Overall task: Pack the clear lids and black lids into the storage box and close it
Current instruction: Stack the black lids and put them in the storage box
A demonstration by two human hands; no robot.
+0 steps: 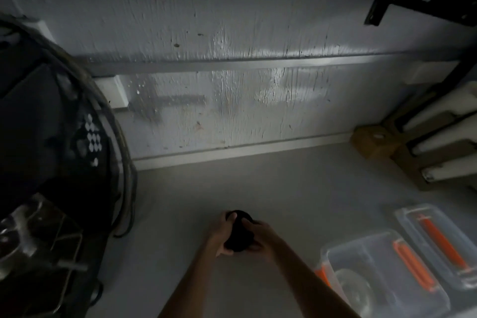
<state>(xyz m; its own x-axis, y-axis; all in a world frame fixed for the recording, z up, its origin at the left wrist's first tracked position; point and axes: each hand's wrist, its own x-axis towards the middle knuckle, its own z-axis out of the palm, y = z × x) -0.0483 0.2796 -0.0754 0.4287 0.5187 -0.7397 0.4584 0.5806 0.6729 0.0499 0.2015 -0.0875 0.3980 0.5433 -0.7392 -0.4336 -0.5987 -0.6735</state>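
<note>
hands: both wrapped around one dark bundle at the middle of the grey surface (258, 183). The left hand (222, 234) has fingers curled over the far-left end, and the right hand (261, 237) clamps the right side.
black lids: the stack of black lids (238, 233) sits between the two palms, and looks held just above the surface. It's too dim to be sure, tbh.
stack axis: runs roughly near-to-far.
which way to go: the storage box (361, 242) is open, off to the right and a bit nearer than the hands, well apart from them. The right hand is the closer one, so I'd guess the stack swings right and toward the near side.
clear lids: the clear lids (354, 289) are already down in the box's near end.
box lid: the box lid (438, 240) lies just right of the box, orange latches showing.
count: one black stack (can't count the lids in it), one box, one box lid. The number of clear lids isn't readable.
</note>
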